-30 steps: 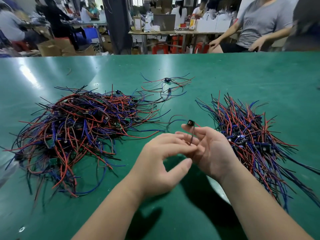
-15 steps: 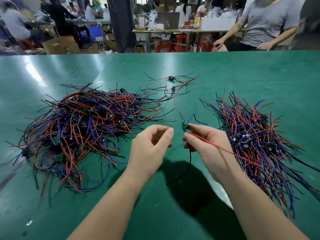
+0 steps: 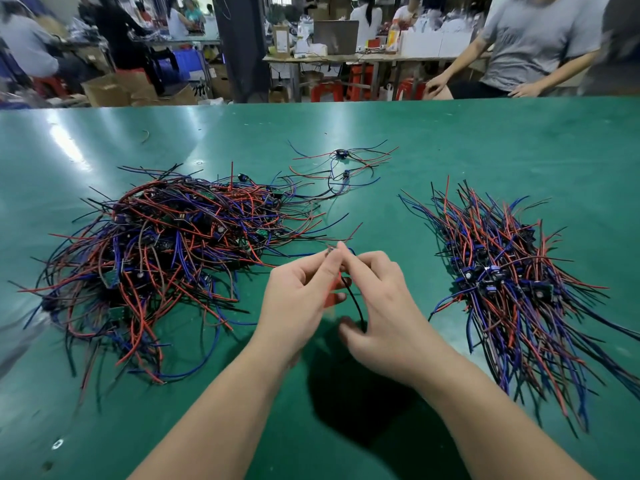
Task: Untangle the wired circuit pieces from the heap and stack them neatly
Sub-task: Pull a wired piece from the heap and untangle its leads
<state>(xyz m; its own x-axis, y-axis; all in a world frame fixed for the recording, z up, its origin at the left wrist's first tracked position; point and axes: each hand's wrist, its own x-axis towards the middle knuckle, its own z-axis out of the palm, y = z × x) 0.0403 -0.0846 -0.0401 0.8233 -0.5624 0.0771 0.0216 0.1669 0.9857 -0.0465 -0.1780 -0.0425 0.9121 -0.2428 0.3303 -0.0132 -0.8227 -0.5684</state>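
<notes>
You have no word, number or brand here that can be read. The grey T-shirt (image 3: 530,39) of the person across the bench (image 3: 485,140) carries a faint darker print on the chest, too blurred to make out. The brown carton (image 3: 280,39) on the far table (image 3: 346,57) bears a pale label, and the orange bottle (image 3: 393,41) near it has a coloured wrapper. Both are too small and soft to give you a single letter. The little green boards (image 3: 113,278) in the heap (image 3: 156,244) at your left show only unreadable specks.
</notes>
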